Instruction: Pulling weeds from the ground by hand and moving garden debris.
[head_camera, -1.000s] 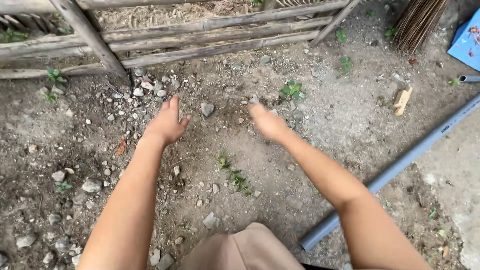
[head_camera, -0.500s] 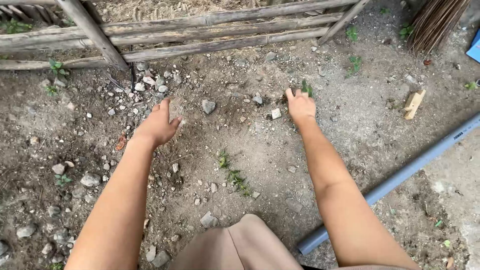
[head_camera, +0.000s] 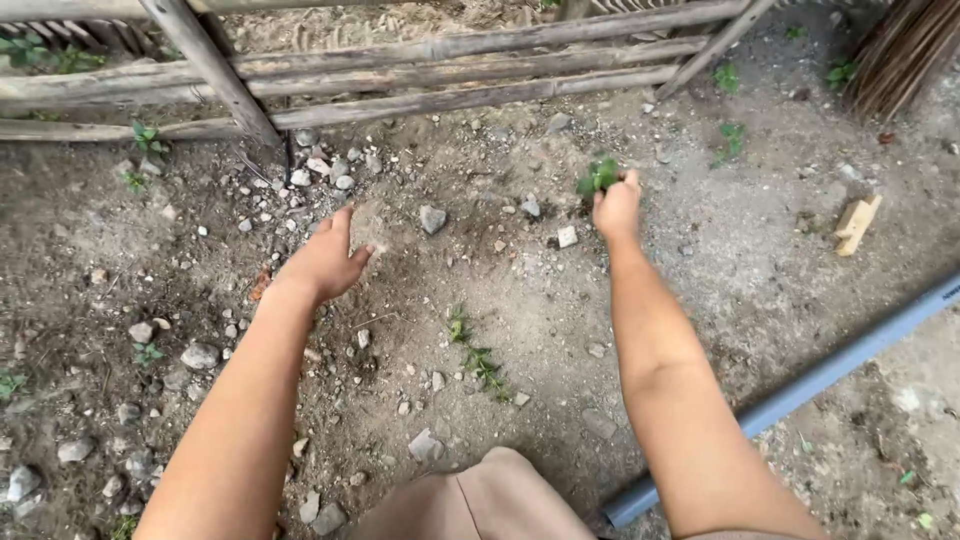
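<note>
My right hand (head_camera: 616, 204) is closed around a small green weed (head_camera: 598, 176) growing from the bare, stony ground near the wooden fence. My left hand (head_camera: 330, 256) hovers flat over the dirt to the left, fingers together and slightly spread from the thumb, holding nothing. A grey stone (head_camera: 432, 218) lies between the two hands. Another low weed (head_camera: 474, 352) grows in the dirt closer to me, between my forearms.
A weathered wooden rail fence (head_camera: 400, 70) runs along the top. A grey plastic pipe (head_camera: 800, 388) lies diagonally at the right. A small wooden block (head_camera: 856, 224) and a bundle of brown twigs (head_camera: 900, 50) sit at the upper right. Loose stones (head_camera: 198, 354) scatter the left side.
My right hand has moved right and away from me to the small weed and closed on it. My left hand has stayed nearly in place.
</note>
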